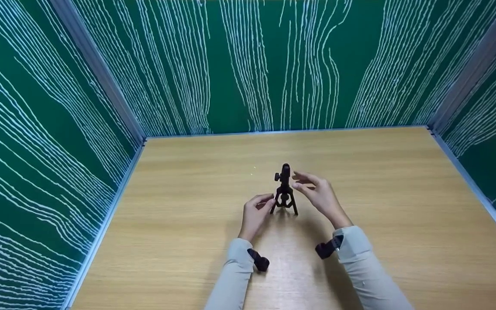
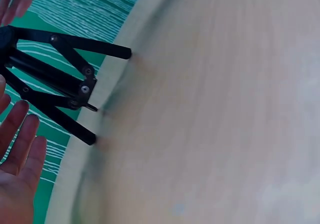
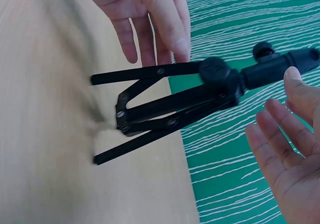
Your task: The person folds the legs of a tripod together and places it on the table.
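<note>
A small black mini tripod (image 1: 285,173) stands upright on spread legs on the wooden table, with a knob on the left of its upper part. Its centre column (image 2: 47,75) and hinged braces show in the left wrist view. My left hand (image 1: 254,215) is beside the left leg, fingertips close to or touching it, fingers loosely extended. To the right of the upper part is my right hand (image 1: 323,200), thumb and fingers spread apart. In the right wrist view its thumb tip meets the outline of the tripod's top; whether it touches cannot be told.
The light wooden table (image 1: 179,241) runs back to green walls (image 1: 239,64) with white wavy lines. Grey posts (image 1: 101,73) stand at the corners. A black wrist camera (image 1: 260,261) is strapped to the left wrist, another (image 1: 325,249) to the right.
</note>
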Action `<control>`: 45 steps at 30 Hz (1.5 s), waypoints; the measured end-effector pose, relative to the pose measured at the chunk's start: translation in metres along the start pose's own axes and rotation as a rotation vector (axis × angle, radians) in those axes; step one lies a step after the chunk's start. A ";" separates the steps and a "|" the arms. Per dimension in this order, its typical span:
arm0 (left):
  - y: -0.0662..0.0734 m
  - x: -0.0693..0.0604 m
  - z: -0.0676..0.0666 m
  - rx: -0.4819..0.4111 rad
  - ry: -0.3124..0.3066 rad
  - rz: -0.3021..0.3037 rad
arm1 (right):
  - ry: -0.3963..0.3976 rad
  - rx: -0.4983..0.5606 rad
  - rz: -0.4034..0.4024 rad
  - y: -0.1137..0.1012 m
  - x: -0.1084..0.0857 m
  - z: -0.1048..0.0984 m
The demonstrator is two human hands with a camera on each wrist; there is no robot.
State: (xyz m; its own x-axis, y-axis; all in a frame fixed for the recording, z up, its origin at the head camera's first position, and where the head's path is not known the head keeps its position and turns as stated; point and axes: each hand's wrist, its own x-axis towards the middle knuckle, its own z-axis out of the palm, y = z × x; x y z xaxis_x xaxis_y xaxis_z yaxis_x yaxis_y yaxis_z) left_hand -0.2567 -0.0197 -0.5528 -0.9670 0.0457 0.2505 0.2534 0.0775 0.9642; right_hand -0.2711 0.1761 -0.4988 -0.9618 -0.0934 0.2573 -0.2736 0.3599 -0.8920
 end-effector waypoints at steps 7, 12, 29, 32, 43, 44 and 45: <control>-0.012 -0.005 0.003 -0.037 -0.002 -0.046 | 0.016 -0.010 0.051 0.018 -0.012 0.002; -0.017 -0.007 0.004 -0.055 -0.006 -0.079 | 0.013 -0.004 0.090 0.030 -0.020 0.006; -0.061 0.000 0.011 -0.068 0.026 -0.100 | 0.011 0.039 0.284 0.063 -0.037 0.026; -0.062 0.000 0.011 -0.075 0.027 -0.098 | 0.021 0.064 0.318 0.066 -0.038 0.030; -0.064 0.000 0.013 0.011 0.068 -0.124 | 0.127 -0.005 0.272 0.080 -0.042 0.045; -0.065 0.000 0.013 0.024 0.070 -0.129 | 0.139 -0.013 0.265 0.081 -0.043 0.046; -0.064 0.000 0.013 0.034 0.072 -0.128 | 0.151 -0.018 0.258 0.082 -0.043 0.047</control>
State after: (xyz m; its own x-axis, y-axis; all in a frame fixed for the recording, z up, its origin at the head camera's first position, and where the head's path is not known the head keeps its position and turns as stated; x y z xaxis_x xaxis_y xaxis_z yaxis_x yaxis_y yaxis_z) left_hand -0.2725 -0.0117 -0.6160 -0.9905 -0.0383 0.1320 0.1270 0.1122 0.9855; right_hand -0.2528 0.1663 -0.6000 -0.9869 0.1424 0.0762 -0.0183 0.3701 -0.9288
